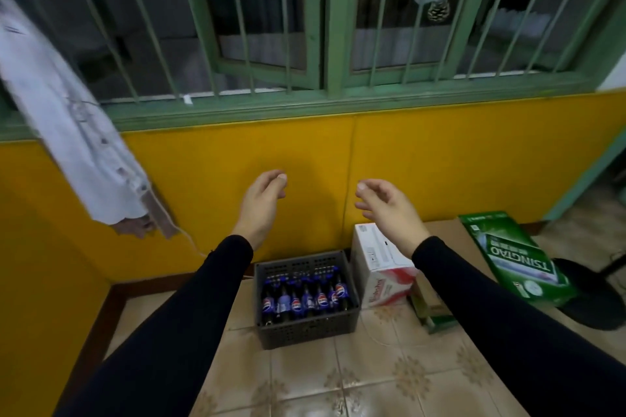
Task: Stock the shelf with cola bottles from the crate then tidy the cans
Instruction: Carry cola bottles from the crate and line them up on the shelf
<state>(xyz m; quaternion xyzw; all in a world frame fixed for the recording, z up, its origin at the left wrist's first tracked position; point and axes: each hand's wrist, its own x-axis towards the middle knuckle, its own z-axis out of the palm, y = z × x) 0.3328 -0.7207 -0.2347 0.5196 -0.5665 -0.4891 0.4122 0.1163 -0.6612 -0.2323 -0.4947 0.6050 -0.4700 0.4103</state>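
Left hand [262, 201]: raised at mid-frame, left of centre, in front of the yellow wall [423, 159]; fingers [279, 181] loosely curled inward, holding nothing.
Right hand [389, 208]: raised at mid-frame, right of centre, level with the left and apart from it; fingers [364, 195] loosely bent and spread, holding nothing.
Sleeves: both forearms are in black sleeves [189, 322] that run in from the lower corners of the frame.
Crate [306, 327]: dark grey, perforated, standing on the tiled floor [372, 372] at lower centre, against the foot of the wall and below the gap between the two hands.
Bottles [306, 298]: cola bottles with blue caps and blue-and-red labels, upright in the crate (the exact count is hard to read, as they overlap).
White box [379, 267]: a carton with red print just beside the crate on its right, partly hidden by the right forearm.
Green box [511, 257]: a carton marked TSINGTAO (read upside down), lying tilted at right of the frame, on brown cardboard [443, 230].
Black base [596, 294]: a round dark shape at the right edge, under the green box's lower corner.
Window [332, 27]: green-framed with bars, filling the upper part of the frame above the wall; pine cones [438, 10] hang before the panes.
White garment [67, 118]: hanging at upper left of the frame, blurred.
Shelf and cans: out of view.
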